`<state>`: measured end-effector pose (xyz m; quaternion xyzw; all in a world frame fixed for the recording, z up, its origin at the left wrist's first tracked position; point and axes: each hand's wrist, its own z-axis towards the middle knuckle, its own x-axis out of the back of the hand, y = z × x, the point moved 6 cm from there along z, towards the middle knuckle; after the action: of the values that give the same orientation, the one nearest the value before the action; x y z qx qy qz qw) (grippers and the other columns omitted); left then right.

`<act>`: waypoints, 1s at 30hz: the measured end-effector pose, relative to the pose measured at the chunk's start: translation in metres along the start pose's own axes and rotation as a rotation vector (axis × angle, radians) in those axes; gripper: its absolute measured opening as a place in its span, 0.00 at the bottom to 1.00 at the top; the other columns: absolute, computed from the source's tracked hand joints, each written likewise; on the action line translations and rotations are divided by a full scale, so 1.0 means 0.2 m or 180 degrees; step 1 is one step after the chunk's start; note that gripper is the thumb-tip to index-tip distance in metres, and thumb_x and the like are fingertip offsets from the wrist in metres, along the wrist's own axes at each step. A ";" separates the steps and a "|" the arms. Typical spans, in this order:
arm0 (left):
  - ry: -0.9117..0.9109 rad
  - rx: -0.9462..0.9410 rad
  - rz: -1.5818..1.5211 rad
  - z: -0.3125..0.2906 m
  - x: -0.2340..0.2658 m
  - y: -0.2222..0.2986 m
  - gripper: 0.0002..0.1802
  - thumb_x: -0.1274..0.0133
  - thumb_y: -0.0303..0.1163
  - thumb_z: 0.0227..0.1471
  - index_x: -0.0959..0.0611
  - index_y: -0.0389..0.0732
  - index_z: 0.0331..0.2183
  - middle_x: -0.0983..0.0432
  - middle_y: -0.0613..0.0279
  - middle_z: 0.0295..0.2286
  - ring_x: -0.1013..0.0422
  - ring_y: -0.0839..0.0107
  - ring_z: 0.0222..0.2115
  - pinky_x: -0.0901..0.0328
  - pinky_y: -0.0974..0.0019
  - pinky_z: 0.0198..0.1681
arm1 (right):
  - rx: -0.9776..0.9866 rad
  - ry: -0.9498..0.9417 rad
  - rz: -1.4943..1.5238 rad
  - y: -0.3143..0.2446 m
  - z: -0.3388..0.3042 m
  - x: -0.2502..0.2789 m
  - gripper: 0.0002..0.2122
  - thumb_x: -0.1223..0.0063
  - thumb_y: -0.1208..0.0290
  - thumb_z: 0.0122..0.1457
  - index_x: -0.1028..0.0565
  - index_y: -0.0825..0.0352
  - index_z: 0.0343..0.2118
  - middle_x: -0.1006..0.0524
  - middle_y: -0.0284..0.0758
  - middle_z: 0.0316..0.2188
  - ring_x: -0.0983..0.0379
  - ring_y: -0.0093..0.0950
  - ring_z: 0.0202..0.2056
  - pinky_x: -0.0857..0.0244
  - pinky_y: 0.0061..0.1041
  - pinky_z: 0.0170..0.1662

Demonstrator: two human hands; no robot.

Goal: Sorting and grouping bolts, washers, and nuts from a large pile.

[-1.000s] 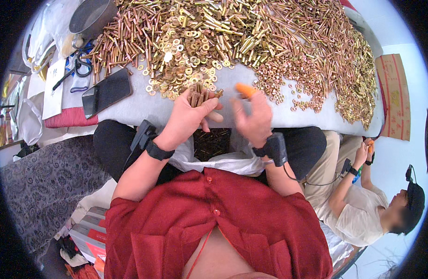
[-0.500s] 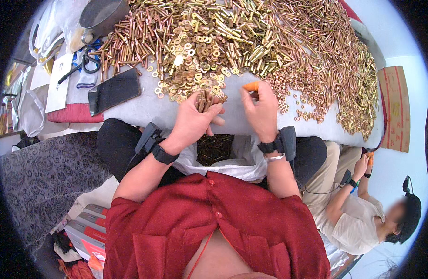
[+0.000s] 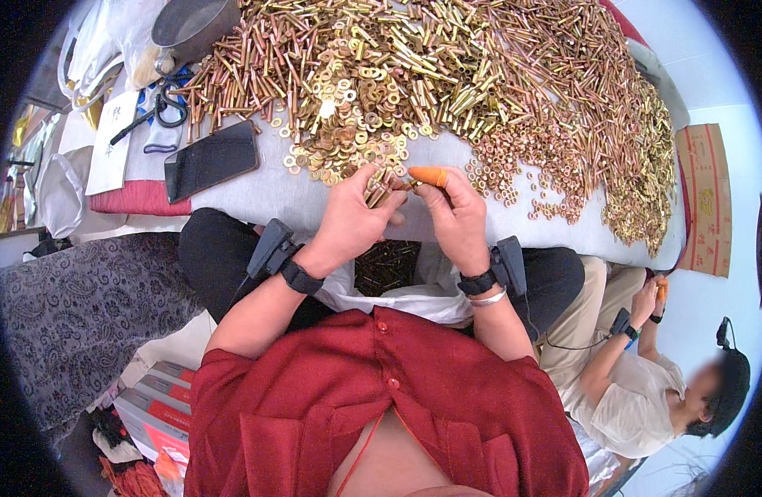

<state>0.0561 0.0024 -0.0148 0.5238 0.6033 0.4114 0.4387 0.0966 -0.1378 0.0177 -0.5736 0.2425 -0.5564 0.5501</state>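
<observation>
My left hand (image 3: 348,214) is closed around several brass-coloured bolts (image 3: 382,189), their ends pointing up and to the right. My right hand (image 3: 457,217) wears an orange finger cot (image 3: 428,176) on the index finger. Its thumb and index finger are pinched together right at the bolts' ends; whatever lies between them is too small to make out. Flat washers (image 3: 314,157) lie in a loose heap just beyond my left hand. Small nuts (image 3: 503,166) are scattered beyond my right hand.
Large piles of metal bolts (image 3: 555,91) cover the far table. At left lie a dark phone (image 3: 212,161), scissors (image 3: 170,108) and a grey bowl (image 3: 190,29). Below my hands, a white sack (image 3: 430,306) holds dark metal pieces. A co-worker (image 3: 625,398) sits at the right.
My right hand has moved left from beside the nuts to meet the bolts in my left hand. My left hand keeps its grip and has shifted slightly right.
</observation>
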 end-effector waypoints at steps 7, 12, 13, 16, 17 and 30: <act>0.0072 -0.0474 0.0324 0.00 0.01 0.01 0.10 0.43 0.25 0.49 0.25 0.36 0.35 0.22 0.62 0.26 0.23 0.73 0.24 0.32 0.72 0.21 | 0.0418 0.0069 -0.0636 -0.08 0.00 -0.01 0.10 0.50 0.82 0.54 0.24 0.68 0.40 0.27 0.42 0.34 0.28 0.37 0.35 0.33 0.28 0.37; 0.0355 -0.1473 0.1298 -0.01 0.02 0.08 0.10 0.42 0.25 0.47 0.25 0.36 0.33 0.24 0.53 0.24 0.25 0.60 0.26 0.33 0.64 0.27 | 0.0502 -0.0024 -0.0633 -0.10 0.01 -0.02 0.10 0.51 0.82 0.55 0.25 0.68 0.40 0.29 0.43 0.34 0.29 0.40 0.35 0.34 0.30 0.36; 0.0409 -0.1639 0.1314 -0.02 0.02 0.10 0.11 0.42 0.26 0.46 0.27 0.36 0.32 0.26 0.48 0.23 0.26 0.50 0.26 0.34 0.59 0.27 | 0.0338 0.0035 -0.0568 -0.09 0.01 -0.01 0.09 0.51 0.81 0.55 0.25 0.68 0.39 0.29 0.43 0.33 0.30 0.40 0.34 0.35 0.30 0.36; 0.0432 -0.1636 0.1348 -0.02 0.02 0.11 0.10 0.42 0.26 0.46 0.26 0.37 0.32 0.26 0.48 0.23 0.28 0.48 0.26 0.34 0.60 0.27 | 0.0195 0.0075 -0.0539 -0.08 0.02 0.00 0.07 0.50 0.79 0.55 0.26 0.68 0.37 0.29 0.42 0.30 0.31 0.40 0.32 0.35 0.32 0.36; 0.0434 -0.1654 0.1359 -0.03 0.02 0.11 0.10 0.42 0.26 0.46 0.26 0.37 0.32 0.26 0.48 0.23 0.28 0.48 0.26 0.34 0.60 0.27 | 0.0204 0.0048 -0.0579 -0.07 0.02 -0.01 0.06 0.48 0.77 0.55 0.26 0.68 0.36 0.29 0.42 0.29 0.31 0.40 0.31 0.36 0.32 0.35; -0.0140 0.0091 -0.0610 0.01 0.00 0.02 0.10 0.46 0.27 0.52 0.26 0.37 0.37 0.23 0.61 0.28 0.24 0.73 0.23 0.34 0.77 0.15 | 0.0060 0.0092 0.0093 0.00 0.05 0.00 0.11 0.46 0.66 0.58 0.23 0.68 0.38 0.23 0.37 0.33 0.26 0.30 0.35 0.33 0.26 0.37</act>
<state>0.0581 0.0018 -0.0120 0.4788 0.6467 0.3472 0.4816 0.1051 -0.1338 0.0206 -0.5567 0.2535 -0.5588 0.5600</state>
